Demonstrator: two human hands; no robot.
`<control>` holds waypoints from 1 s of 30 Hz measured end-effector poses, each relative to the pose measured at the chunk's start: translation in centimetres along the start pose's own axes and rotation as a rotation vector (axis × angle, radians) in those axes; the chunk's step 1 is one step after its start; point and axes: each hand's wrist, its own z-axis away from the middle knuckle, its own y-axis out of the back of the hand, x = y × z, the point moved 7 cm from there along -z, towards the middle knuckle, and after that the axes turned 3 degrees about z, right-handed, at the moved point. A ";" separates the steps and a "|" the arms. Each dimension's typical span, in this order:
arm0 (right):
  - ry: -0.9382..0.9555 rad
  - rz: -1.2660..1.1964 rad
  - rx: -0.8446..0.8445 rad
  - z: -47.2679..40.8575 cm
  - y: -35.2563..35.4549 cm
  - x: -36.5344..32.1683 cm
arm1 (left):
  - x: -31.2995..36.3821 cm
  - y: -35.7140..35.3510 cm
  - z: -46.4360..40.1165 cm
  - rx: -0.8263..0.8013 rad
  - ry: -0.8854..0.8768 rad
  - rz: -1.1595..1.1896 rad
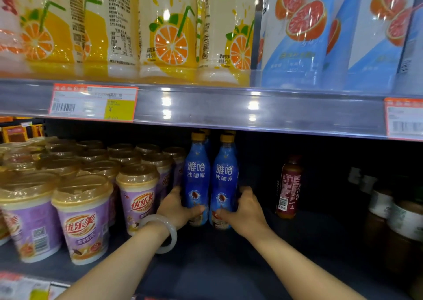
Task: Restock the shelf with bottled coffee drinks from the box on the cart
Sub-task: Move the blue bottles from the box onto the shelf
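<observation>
Two blue coffee bottles with yellow caps stand upright side by side on the dark lower shelf. My left hand wraps the base of the left coffee bottle. My right hand grips the base of the right coffee bottle. Behind each front bottle, the cap of another blue bottle shows under the upper shelf's edge. A pale bangle sits on my left wrist. The box and the cart are out of view.
Purple milk-tea cups crowd the shelf to the left, touching my left hand's side. A dark red bottle stands to the right, with jars further right. The upper shelf rail with price tags hangs just above the bottle caps.
</observation>
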 end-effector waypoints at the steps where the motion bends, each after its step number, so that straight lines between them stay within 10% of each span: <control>1: 0.005 0.012 -0.010 0.3 0.2 0.1 | 0.1 0.0 0.3 0.001 -0.004 -0.041; 18: 0.583 0.136 -0.260 15.8 -1.9 -8.3 | 3.7 5.9 18.0 0.206 -0.141 -0.699; 30: 0.904 0.198 -1.034 43.1 -20.6 -10.1 | -16.1 20.8 50.9 0.450 0.832 -0.685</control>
